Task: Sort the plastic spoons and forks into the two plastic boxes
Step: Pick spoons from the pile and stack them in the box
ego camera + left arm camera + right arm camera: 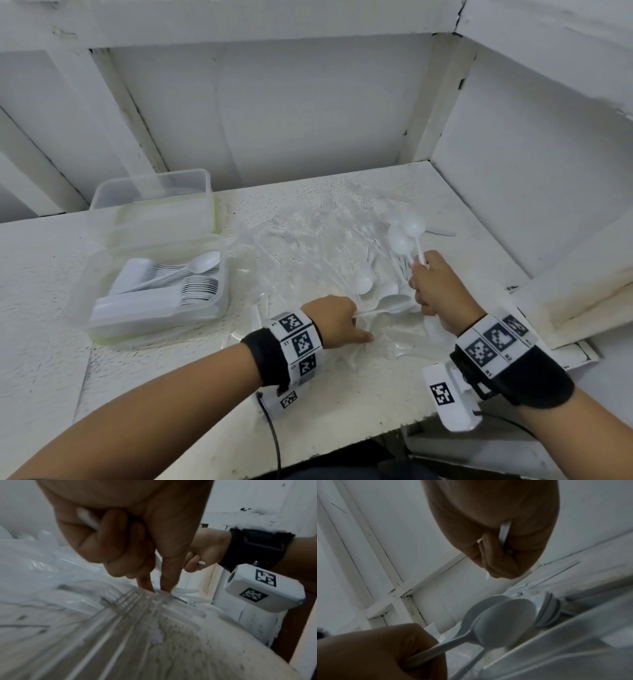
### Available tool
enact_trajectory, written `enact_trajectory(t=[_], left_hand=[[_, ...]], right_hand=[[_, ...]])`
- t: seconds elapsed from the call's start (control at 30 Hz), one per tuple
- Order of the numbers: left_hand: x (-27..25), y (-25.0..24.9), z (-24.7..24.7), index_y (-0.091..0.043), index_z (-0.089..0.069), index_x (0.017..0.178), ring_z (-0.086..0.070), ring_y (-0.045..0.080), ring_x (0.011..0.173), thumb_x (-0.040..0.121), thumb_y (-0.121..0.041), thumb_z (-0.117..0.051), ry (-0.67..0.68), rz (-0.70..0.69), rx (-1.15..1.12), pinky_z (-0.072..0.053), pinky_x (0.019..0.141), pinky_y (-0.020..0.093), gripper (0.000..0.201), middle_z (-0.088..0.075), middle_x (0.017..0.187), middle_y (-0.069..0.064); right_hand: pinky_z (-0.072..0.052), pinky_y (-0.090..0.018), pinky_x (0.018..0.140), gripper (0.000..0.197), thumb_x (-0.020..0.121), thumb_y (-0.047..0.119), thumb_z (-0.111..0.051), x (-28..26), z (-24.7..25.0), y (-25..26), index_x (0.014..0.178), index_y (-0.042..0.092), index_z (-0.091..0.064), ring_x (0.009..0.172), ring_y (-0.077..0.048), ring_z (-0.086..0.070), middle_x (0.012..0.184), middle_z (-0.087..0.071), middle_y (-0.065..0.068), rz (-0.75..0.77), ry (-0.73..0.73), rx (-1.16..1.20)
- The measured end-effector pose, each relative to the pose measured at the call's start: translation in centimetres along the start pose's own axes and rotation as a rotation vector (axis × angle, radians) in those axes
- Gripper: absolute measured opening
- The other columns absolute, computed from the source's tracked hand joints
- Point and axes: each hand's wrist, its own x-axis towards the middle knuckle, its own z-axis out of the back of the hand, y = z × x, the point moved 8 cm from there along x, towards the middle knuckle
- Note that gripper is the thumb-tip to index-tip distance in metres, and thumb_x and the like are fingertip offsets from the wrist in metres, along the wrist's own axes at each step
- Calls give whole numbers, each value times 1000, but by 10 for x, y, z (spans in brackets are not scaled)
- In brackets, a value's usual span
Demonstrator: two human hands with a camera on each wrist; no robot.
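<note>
Holding white spoons (406,236) tight, the right hand (436,286) and left hand (337,320), fingers curled round a spoon (380,310), could drop them reaching past slippery forks (308,240) under its fingertips

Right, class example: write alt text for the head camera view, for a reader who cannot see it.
Two hands work a pile of clear forks on a white table: the right hand grips white spoons, the left hand holds another. A near box holds stacked spoons.
</note>
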Motion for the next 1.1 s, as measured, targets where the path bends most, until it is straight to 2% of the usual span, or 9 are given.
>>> enact_trajectory(t=[0.13, 0.2, 0.27, 0.37, 0.43, 0.57, 0.67, 0.83, 1.1], left_hand=[[0, 3, 4, -14, -52, 69, -47, 13, 59, 88, -31, -56, 23, -6, -3, -34, 50, 21, 26, -51, 67, -1], [-1, 9, 10, -14, -53, 69, -44, 10, 54, 87, -29, -56, 18, 15, -84, -34, 51, 21, 23, -48, 61, -3], [-6, 14, 22, -14, -50, 69, -41, 10, 53, 89, -29, -52, -14, 25, -159, -32, 51, 22, 25, -45, 61, -3], [-18, 21, 42, -11, -55, 80, -38, 10, 52, 94, -24, -45, -61, 18, -269, -30, 50, 21, 22, -44, 62, -3], [-26, 29, 54, -11, -54, 84, -36, 9, 51, 95, -21, -43, -98, 19, -317, -29, 49, 20, 19, -43, 62, -4], [-36, 54, 69, -17, -45, 73, -34, 10, 53, 97, -19, -37, -207, 79, -460, -28, 47, 18, 26, -43, 66, -4], [-39, 73, 74, -14, -48, 75, -34, 11, 50, 96, -16, -37, -276, 154, -630, -27, 40, 17, 24, -48, 66, -2], [-43, 83, 70, -11, -58, 96, -32, 10, 49, 98, -22, -39, -278, 197, -732, -24, 36, 14, 22, -47, 63, -2], [-50, 90, 68, -13, -56, 94, -31, 9, 49, 97, -18, -36, -311, 239, -855, -23, 37, 16, 21, -42, 63, -1]], right_hand=[[-27, -22, 41, 20, 95, 25, -44, 8, 12, -5, 78, 14, -42, 50, -13, -33, 67, -40, -3, 54, -37, -119], [-27, -24, 49, 27, 92, 23, -48, 11, 21, -4, 69, 10, -42, 52, -16, -35, 63, -40, -4, 102, -73, -209], [-27, -26, 51, 27, 91, 19, -49, 14, 29, -5, 67, 7, -45, 54, -18, -36, 61, -41, -5, 117, -105, -280], [-32, -30, 56, 27, 92, 19, -48, 23, 37, -8, 75, 0, -56, 64, -22, -46, 70, -53, -11, 108, -130, -482], [-33, -29, 55, 27, 93, 20, -46, 32, 38, -11, 75, 2, -54, 64, -20, -47, 70, -54, -9, 75, -116, -600], [-36, -27, 55, 28, 92, 23, -49, 52, 36, -7, 67, 9, -50, 67, -22, -52, 67, -53, -4, 48, -104, -707], [-35, -24, 50, 27, 89, 32, -58, 63, 27, 1, 73, 10, -54, 58, -16, -50, 65, -53, -2, 39, -84, -730], [-33, -23, 47, 24, 84, 18, -61, 75, 18, 2, 67, 9, -48, 53, -16, -47, 63, -50, -4, -7, -84, -760], [-32, -26, 49, 29, 86, 20, -59, 71, 16, 4, 64, 8, -44, 57, -17, -45, 64, -47, -5, 9, -77, -694]])
